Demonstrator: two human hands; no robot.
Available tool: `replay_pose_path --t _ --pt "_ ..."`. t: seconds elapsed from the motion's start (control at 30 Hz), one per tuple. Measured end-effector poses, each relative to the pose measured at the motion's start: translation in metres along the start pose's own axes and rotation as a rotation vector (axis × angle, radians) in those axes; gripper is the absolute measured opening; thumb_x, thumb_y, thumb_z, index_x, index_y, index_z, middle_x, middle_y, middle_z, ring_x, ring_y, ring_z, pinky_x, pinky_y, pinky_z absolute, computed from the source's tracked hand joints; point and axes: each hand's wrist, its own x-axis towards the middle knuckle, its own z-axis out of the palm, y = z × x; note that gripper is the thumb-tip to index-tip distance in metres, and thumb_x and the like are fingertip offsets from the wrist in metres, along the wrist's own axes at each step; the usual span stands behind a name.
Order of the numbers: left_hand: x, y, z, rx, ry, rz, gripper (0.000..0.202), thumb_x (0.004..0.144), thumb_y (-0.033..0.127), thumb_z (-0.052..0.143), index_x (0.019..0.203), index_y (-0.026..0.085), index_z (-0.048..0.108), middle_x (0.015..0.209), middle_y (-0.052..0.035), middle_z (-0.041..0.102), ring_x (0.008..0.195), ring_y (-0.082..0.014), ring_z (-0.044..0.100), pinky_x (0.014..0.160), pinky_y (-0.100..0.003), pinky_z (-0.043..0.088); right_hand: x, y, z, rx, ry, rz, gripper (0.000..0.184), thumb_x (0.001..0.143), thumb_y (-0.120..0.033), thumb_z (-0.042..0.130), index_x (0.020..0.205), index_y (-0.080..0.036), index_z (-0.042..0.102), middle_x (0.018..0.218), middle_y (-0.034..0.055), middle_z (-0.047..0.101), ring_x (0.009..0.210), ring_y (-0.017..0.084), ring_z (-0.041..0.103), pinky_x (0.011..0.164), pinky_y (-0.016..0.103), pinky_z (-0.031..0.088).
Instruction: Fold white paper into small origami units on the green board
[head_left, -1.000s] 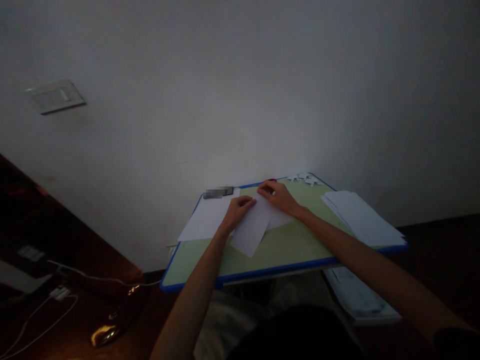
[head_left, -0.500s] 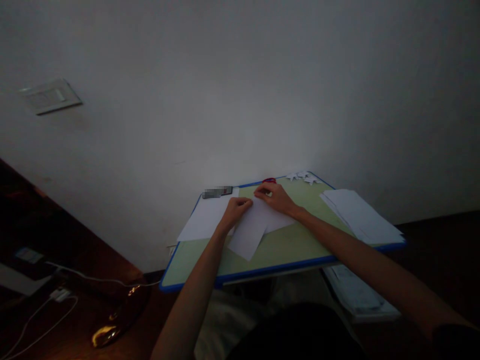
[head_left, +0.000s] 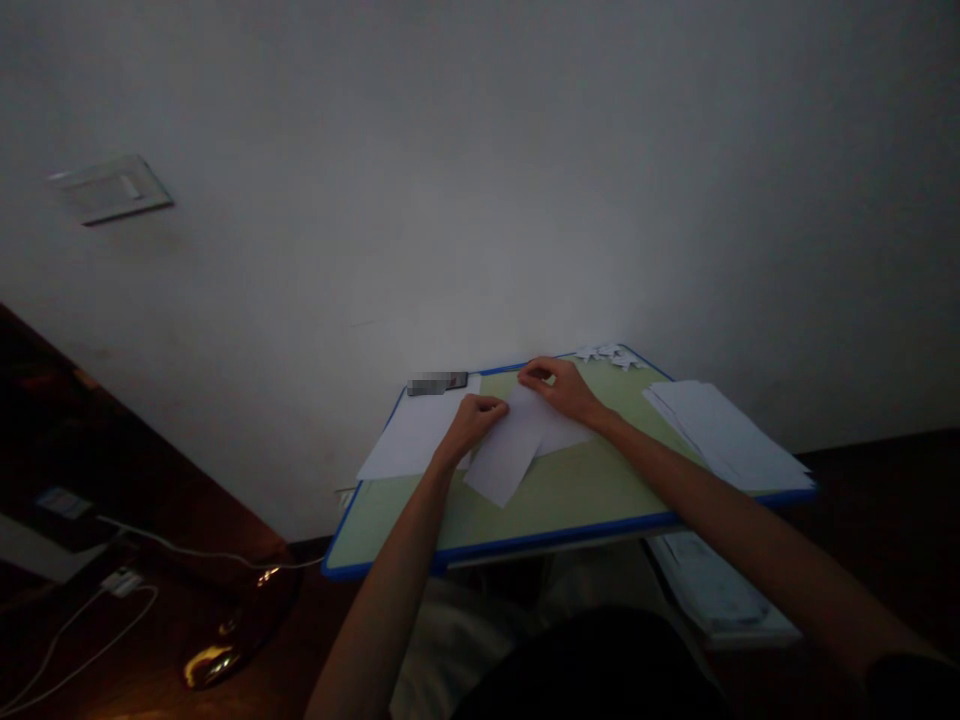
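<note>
A white sheet of paper (head_left: pixel 506 455) lies askew on a small green table with a blue edge (head_left: pixel 525 545). My left hand (head_left: pixel 472 420) rests on the sheet's upper left part, fingers curled and pressing it down. My right hand (head_left: pixel 559 388) pinches the sheet's top edge near the table's far side. The room is dim, so the fingertips are hard to make out.
Another white sheet (head_left: pixel 412 435) lies at the table's left, a stack of papers (head_left: pixel 720 435) at its right. Small paper cut-outs (head_left: pixel 607 354) and a dark flat object (head_left: pixel 439 382) sit at the far edge. Cables (head_left: pixel 112 590) and a shiny object (head_left: pixel 217 655) lie on the floor left.
My right hand shifted slightly along the sheet's top edge and covers the red item at the far edge that showed half a second ago. The sheet barely moved.
</note>
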Motion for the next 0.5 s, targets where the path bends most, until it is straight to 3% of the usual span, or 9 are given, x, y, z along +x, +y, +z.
replay_pose_path --t 0.5 --pt "0.001 0.001 -0.001 0.019 -0.046 -0.006 0.034 0.074 0.043 0.056 0.052 0.018 0.049 0.054 0.0037 0.038 0.054 -0.0107 0.035 0.050 -0.025 0.024 0.010 0.004 -0.022 0.001 0.085 0.050 0.020 0.085 -0.041 0.069 0.083 -0.022 0.075 0.084 0.0056 0.077 0.078 0.022 0.068 0.076 0.037 0.054"
